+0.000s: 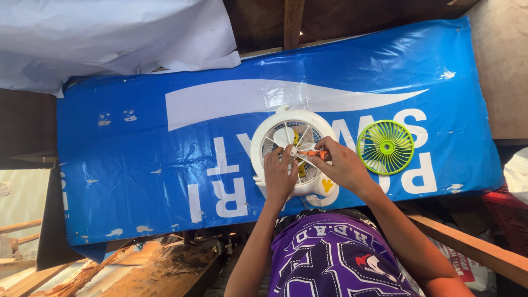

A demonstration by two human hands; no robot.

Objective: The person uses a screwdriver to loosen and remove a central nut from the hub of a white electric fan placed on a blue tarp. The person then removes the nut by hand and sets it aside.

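Blue plastic banner (137, 165) with white lettering and a white swoosh covers the bench across the middle of the frame, scuffed in spots at its left and lower left. Lime green round fan grille (385, 147) lies flat on it at right of centre. Crumpled white sheet (104, 36) fills the upper left, overlapping the banner's top edge. Dark wooden post (293, 22) at top centre. Wooden beam (478, 247) runs diagonally at lower right, red crate (509, 212) beside it. Rough wood planks (137, 269) at lower left. Purple printed shirt (330, 258) at bottom centre.
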